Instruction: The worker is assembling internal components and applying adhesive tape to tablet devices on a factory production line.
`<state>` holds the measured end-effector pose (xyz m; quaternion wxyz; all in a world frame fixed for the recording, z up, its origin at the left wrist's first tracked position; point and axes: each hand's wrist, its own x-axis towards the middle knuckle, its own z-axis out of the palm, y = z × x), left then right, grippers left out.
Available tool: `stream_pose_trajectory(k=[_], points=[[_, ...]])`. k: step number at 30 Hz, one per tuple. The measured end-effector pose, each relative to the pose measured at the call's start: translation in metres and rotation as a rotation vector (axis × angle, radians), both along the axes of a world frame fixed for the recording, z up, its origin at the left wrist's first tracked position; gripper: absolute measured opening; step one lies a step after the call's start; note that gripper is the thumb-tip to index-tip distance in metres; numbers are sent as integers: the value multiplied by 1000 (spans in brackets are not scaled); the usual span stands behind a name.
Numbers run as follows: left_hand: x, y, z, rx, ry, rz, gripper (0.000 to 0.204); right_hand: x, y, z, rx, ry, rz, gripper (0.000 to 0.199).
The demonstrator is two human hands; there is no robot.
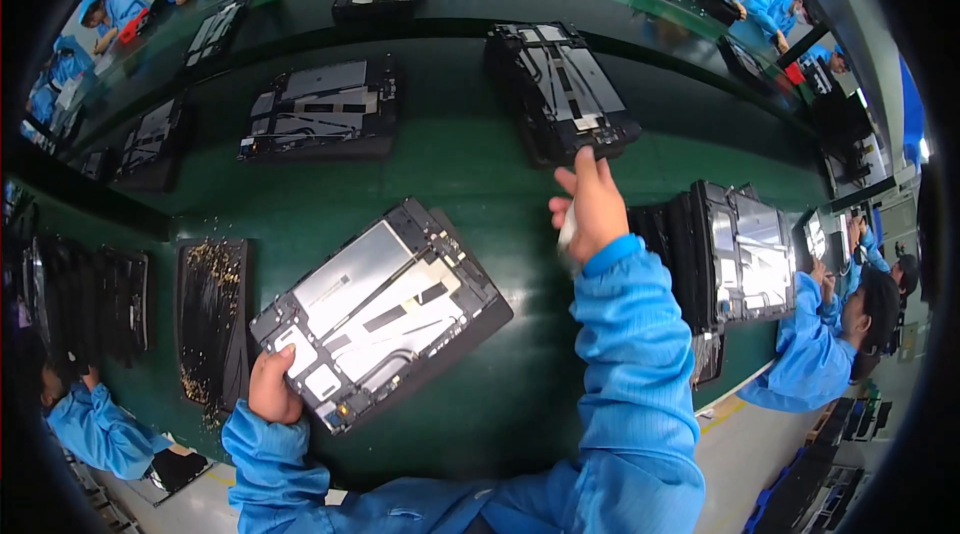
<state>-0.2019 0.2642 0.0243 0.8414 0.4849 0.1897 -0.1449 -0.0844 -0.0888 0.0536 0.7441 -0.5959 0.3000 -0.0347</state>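
My left hand [275, 387] grips the near left corner of a tilted tablet-like device [385, 309], its silver plates, cables and circuit parts exposed in a black frame. The thumb lies on top, and the other fingers are hidden below. Farther off, my right hand [592, 209] reaches out with fingers apart. Its fingertips are at the near edge of a second opened device [565, 84] on a black tray; whether they touch cannot be told. Something whitish shows beside the right palm, too blurred to name.
A black tray [212, 324] with dark strips and small gold-coloured pieces lies on the green bench at left. A stack of opened devices [745, 249] stands at right. Another opened device [320, 109] lies beyond. Several people in blue work around the bench, including one at right [815, 344].
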Motion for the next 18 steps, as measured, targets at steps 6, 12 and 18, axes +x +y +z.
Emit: stream_pose_trajectory(k=[6,12,18], points=[[0,-19,13,-98,-73,-6,38,-109,31,-25,186,169,153,66],[-19,-16,31,-142,-139,-57,40,-180,30,-20,203,166,22,57],[-34,-38,20,76,-83,-475,38,-242,27,28,41,14,5,48]])
